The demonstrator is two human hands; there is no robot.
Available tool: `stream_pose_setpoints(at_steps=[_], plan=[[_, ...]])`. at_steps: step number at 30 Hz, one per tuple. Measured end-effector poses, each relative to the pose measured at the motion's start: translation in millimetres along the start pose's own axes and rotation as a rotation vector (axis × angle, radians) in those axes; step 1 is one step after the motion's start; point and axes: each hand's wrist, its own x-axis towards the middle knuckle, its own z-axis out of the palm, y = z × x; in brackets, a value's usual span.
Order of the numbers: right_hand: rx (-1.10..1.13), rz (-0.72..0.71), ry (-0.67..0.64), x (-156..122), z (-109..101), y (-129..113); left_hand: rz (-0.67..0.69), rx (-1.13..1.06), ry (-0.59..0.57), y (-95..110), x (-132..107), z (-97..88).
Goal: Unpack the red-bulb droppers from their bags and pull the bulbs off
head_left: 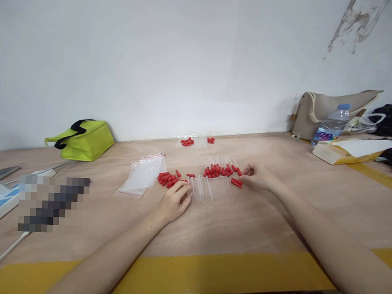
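Observation:
On the wooden table (244,227) lies a row of clear glass tubes (210,192). My left hand (176,201) rests at the row's left end, fingers curled against the tubes, just below a pile of loose red rubber caps (167,178). My right hand (258,175) sits at the right of a second group of tubes fitted with red caps (221,169), its fingers curled at a red cap (236,182). What either hand actually grips is too small to make out.
A stack of clear zip bags (142,176) lies left of the caps. A bag with red caps (191,142) sits by the wall. A green bag (82,140) stands at the left. At the right stand a beige bag (327,111), a water bottle (330,125) and a box (348,151).

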Motion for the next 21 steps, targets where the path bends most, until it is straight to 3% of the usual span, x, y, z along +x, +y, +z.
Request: stream_pose_setpoints(at_steps=[13,17,21], plan=[[0.113,-0.059,-0.089,8,9,14,0.035,-0.092,-0.029,0,-3,-4.6],[0.021,-0.015,0.077,14,11,20,0.036,-0.093,-0.040,1,-2,-7.2],[-0.065,0.052,0.214,22,15,21,0.010,0.039,-0.019,0,1,-8.1]])
